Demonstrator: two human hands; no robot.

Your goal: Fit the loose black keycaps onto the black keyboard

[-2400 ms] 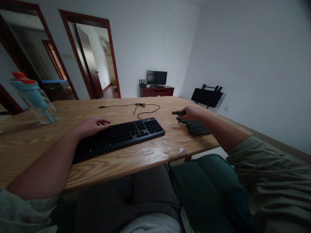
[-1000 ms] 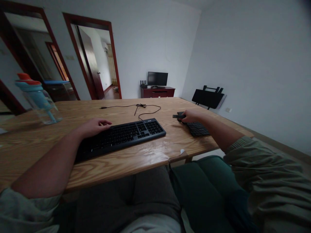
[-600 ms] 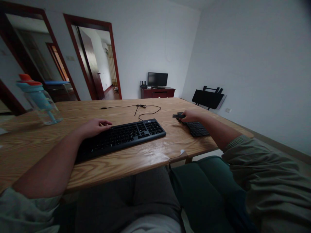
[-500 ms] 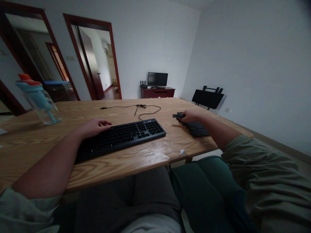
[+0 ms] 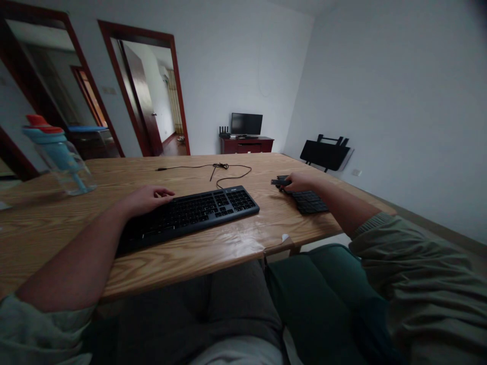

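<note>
The left hand (image 5: 146, 199) rests at the far edge of the keyboard (image 5: 207, 208), fingers loosely curled, grip not discernible, while the right hand (image 5: 300, 182) pinches a dark bar (image 5: 278, 182) between closed fingers at the far end of the dark segmented pad (image 5: 310, 204) lying right of the keyboard.

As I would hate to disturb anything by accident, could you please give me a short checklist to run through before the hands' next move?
1. Keyboard lying on the table: ok.
2. Left hand at the keyboard's far edge: ok.
3. Right hand holding the small dark bar: ok.
4. Small dark bar clear of the dark ridged thing: cannot tell.
5. Cable laid out straight: not ok, bunched and looped.
6. Bottle standing apart from both hands: ok.
</note>
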